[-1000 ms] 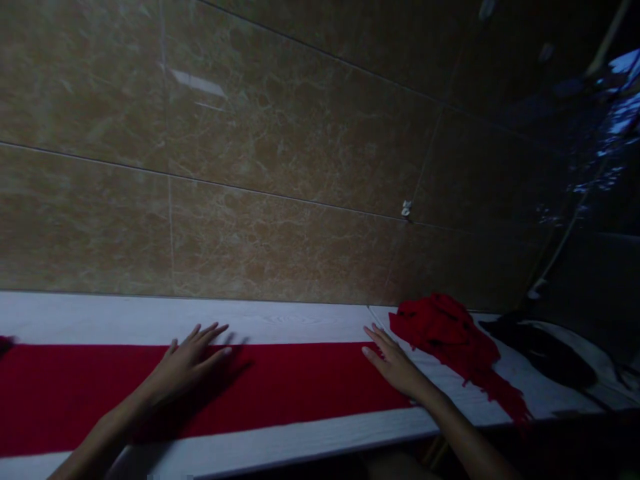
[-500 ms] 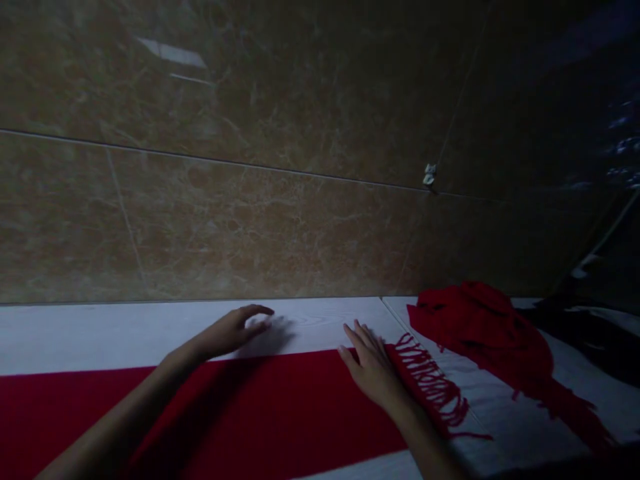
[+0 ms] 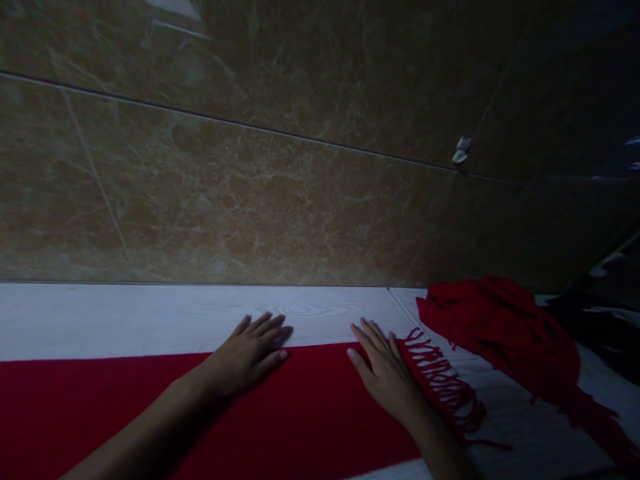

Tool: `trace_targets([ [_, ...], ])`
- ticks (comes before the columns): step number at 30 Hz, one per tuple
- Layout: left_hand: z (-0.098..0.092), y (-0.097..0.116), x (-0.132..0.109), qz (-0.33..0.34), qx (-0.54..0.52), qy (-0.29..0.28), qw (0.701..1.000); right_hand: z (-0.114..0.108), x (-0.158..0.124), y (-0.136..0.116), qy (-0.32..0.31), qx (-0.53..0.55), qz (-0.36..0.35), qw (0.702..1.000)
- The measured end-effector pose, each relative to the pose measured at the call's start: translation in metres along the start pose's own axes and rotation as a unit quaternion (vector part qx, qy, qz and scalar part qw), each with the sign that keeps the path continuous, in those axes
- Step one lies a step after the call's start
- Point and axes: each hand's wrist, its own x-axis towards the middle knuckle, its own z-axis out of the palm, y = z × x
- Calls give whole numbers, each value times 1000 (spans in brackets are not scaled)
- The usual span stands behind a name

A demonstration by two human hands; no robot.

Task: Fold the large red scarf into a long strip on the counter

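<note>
Where the left hand [image 3: 247, 357] lies: it is laid flat and open, palm down, on the red scarf [image 3: 300, 413]. The fingers are held loosely together. Their tips reach the cloth's far edge and just touch the white board beyond. Nothing is gripped.
Right hand [image 3: 383, 370]: it is likewise opened flat, palm down, with the fingers slightly spread. It is pressed on the same scarf just beside its fringed end, and nothing is held.
Red scarf: it is spread lengthwise along the tabletop, running from the left border of the view to the right hand. Both palms rest on it.
Fringe [image 3: 440, 387]: the tassels are splayed unevenly on the board, touching the right hand's outer side and wrist.
Tabletop [image 3: 125, 320]: white wood-grain boards are seen, with a seam just beyond the fringe.
Bunched red scarf [image 3: 500, 327]: it is heaped to the right, near the fringe but apart from it, with a strip trailing toward the near edge.
Dark cloth [image 3: 600, 327]: it is only dimly made out at the far right.
Tiled wall [image 3: 250, 187]: brown marbled tiles rise straight from the table's back edge. A small pale fitting [image 3: 461, 150] is fixed at a joint.
Risk, as judged: tassels could be dragged or knotted under the right wrist. The cloth could be ridged if the palms were slid together. Creases could be missed in such dim light.
</note>
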Motion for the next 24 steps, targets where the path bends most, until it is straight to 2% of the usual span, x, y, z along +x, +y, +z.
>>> trace_targets([
  [4, 2, -3, -1, 11, -7, 9, 1000, -1, -5, -2, 50, 17, -11, 999],
  [7, 4, -6, -1, 10, -10, 6, 1000, 2, -6, 0, 62, 27, -25, 997],
  [14, 8, -11, 0, 31, -20, 38, 999, 11, -3, 7, 134, 43, -56, 988],
  [20, 5, -8, -1, 14, -19, 13, 1000, 16, -2, 13, 176, 43, -62, 981],
  [24, 4, -7, -1, 12, -12, 0, 1000, 19, -2, 19, 177, 51, -47, 982],
])
